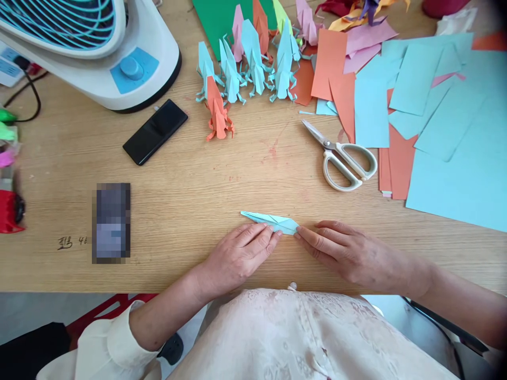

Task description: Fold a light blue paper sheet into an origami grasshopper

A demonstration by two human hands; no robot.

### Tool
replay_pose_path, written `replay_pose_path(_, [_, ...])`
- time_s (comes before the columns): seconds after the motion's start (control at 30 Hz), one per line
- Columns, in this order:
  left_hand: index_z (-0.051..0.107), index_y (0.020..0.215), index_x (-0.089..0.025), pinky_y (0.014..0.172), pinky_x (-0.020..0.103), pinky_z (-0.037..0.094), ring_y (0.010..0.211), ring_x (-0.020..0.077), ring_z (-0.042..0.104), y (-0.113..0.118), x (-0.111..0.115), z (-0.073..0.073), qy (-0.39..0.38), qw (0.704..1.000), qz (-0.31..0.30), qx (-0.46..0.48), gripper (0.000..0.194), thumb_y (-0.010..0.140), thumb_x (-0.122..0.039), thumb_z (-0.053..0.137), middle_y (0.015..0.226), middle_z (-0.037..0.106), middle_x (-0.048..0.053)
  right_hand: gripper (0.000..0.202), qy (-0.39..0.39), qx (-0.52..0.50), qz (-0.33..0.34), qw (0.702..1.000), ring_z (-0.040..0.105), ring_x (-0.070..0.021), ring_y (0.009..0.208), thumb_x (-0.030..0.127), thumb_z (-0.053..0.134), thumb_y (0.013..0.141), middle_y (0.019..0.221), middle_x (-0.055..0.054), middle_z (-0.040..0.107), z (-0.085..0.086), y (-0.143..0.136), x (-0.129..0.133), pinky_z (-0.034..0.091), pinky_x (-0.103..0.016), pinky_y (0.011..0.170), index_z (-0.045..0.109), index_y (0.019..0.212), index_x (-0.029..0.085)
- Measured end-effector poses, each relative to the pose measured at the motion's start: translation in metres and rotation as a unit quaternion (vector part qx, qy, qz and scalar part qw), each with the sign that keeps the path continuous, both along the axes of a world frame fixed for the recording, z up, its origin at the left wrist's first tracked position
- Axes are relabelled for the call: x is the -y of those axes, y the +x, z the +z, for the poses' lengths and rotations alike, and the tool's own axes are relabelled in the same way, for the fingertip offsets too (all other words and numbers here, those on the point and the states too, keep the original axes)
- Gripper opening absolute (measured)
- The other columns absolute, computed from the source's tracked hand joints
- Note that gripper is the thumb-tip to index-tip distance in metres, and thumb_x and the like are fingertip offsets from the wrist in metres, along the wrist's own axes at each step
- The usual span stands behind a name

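Garment (301, 332) at table edge (178, 288); room beyond folded paper (273, 219).

Light was bright, soft, fairly even; source direction unclear. Table (253, 166) showed mild pale sheen. Faint, soft-edged shadows lay beneath left hand (246, 250) and right hand (350, 250). Blouse (297, 332) looked slightly washed out. Centre was sharp; fan (99, 68) stretched toward edge. Top right corner darkened. Coarse pixels masked device (111, 224).
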State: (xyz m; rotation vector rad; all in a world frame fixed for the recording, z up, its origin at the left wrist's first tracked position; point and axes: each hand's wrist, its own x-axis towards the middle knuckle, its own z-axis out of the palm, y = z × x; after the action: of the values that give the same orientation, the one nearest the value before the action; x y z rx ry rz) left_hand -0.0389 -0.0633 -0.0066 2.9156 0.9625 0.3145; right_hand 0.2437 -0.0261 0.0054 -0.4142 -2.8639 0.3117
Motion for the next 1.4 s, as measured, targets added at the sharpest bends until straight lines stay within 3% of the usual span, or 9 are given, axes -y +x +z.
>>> replay_pose_path(0.27, [0.056, 0.131, -0.009, 0.093, 0.037, 0.054, 0.113, 0.0229, 0.061, 0.005, -0.001, 0.004, 0.008, 1.0, 0.012, -0.002, 0.034, 0.1, -0.011, 0.04, 0.12, 0.068, 0.011, 0.043, -0.04, -0.003, -0.048, 0.998, 0.063, -0.0242, 0.103, 0.004, 0.029, 0.098, 0.125, -0.018, 0.063, -0.004, 0.012, 0.009, 0.058, -0.041, 0.087, 0.05, 0.136, 0.006])
replay_pose_path(0.43, [0.063, 0.109, -0.014, 0.085, 0.034, 0.054, 0.096, 0.0196, 0.064, 0.02, -0.006, 0.008, 0.026, 0.998, 0.054, 0.032, 0.018, 0.098, -0.016, 0.049, 0.105, 0.068, 0.008, 0.041, -0.008, -0.006, -0.041, 0.999, 0.062, -0.0244, 0.101, 0.004, 0.032, 0.098, 0.127, -0.019, 0.061, -0.004, 0.01, 0.011, 0.057, -0.043, 0.086, 0.054, 0.132, 0.006])
replay_pose_path(0.57, [0.059, 0.113, -0.015, 0.079, 0.03, 0.055, 0.094, 0.0176, 0.063, 0.033, -0.016, 0.009, -0.046, 0.981, 0.155, 0.102, 0.019, 0.098, -0.025, 0.053, 0.108, 0.061, 0.009, 0.037, 0.002, 0.006, -0.038, 0.999, 0.058, -0.0253, 0.098, 0.005, 0.035, 0.097, 0.127, -0.021, 0.059, -0.004, 0.011, 0.012, 0.056, -0.044, 0.086, 0.057, 0.127, 0.002])
replay_pose_path(0.7, [0.06, 0.109, -0.017, 0.085, 0.034, 0.053, 0.098, 0.0198, 0.06, 0.038, -0.028, 0.011, -0.146, 0.972, 0.148, 0.106, 0.016, 0.093, -0.018, 0.06, 0.105, 0.06, 0.006, 0.035, -0.057, -0.018, -0.069, 0.996, 0.057, -0.0266, 0.104, 0.007, 0.037, 0.098, 0.123, -0.021, 0.059, -0.006, 0.01, 0.015, 0.054, -0.044, 0.086, 0.057, 0.127, 0.005])
replay_pose_path(0.8, [0.06, 0.101, -0.017, 0.089, 0.037, 0.05, 0.099, 0.0217, 0.056, 0.039, -0.032, 0.012, -0.165, 0.972, 0.142, 0.094, 0.011, 0.091, -0.016, 0.063, 0.102, 0.061, 0.005, 0.03, -0.116, -0.067, -0.125, 0.983, 0.058, -0.0241, 0.1, 0.009, 0.038, 0.099, 0.116, -0.016, 0.062, -0.01, 0.004, 0.02, 0.052, -0.042, 0.085, 0.057, 0.122, 0.012])
replay_pose_path(1.0, [0.059, 0.102, -0.018, 0.089, 0.039, 0.046, 0.099, 0.0237, 0.052, 0.04, -0.03, 0.012, -0.183, 0.97, 0.147, 0.072, 0.014, 0.089, -0.017, 0.065, 0.103, 0.063, 0.005, 0.018, -0.197, -0.094, -0.319, 0.922, 0.058, -0.0229, 0.087, 0.019, 0.054, 0.095, 0.094, -0.008, 0.061, -0.013, -0.018, 0.03, 0.049, -0.038, 0.076, 0.056, 0.113, 0.018])
replay_pose_path(1.2, [0.061, 0.09, -0.019, 0.078, 0.032, 0.044, 0.09, 0.0195, 0.056, 0.037, -0.024, 0.012, -0.212, 0.953, 0.167, 0.138, 0.006, 0.088, -0.013, 0.06, 0.093, 0.061, 0.003, 0.007, -0.261, -0.112, -0.362, 0.888, 0.056, -0.018, 0.079, 0.019, 0.056, 0.093, 0.091, -0.004, 0.058, -0.004, -0.032, 0.021, 0.044, -0.032, 0.07, 0.063, 0.09, 0.021])
replay_pose_path(1.27, [0.059, 0.086, -0.019, 0.074, 0.028, 0.043, 0.085, 0.0168, 0.056, 0.037, -0.023, 0.014, -0.231, 0.933, 0.194, 0.194, 0.007, 0.087, -0.012, 0.06, 0.089, 0.059, 0.001, 0.011, -0.331, -0.17, -0.37, 0.852, 0.053, -0.0151, 0.07, 0.025, 0.057, 0.093, 0.084, -0.002, 0.058, -0.003, -0.035, 0.014, 0.041, -0.029, 0.064, 0.062, 0.084, 0.02])
replay_pose_path(1.4, [0.056, 0.081, -0.019, 0.065, 0.024, 0.037, 0.069, 0.0118, 0.05, 0.042, -0.022, 0.02, -0.291, 0.873, 0.251, 0.299, 0.007, 0.087, -0.015, 0.058, 0.075, 0.055, -0.003, 0.025, -0.469, -0.319, -0.355, 0.743, 0.049, -0.0128, 0.06, 0.043, 0.067, 0.087, 0.068, 0.002, 0.056, -0.002, -0.045, 0.0, 0.038, -0.027, 0.056, 0.06, 0.081, 0.02])
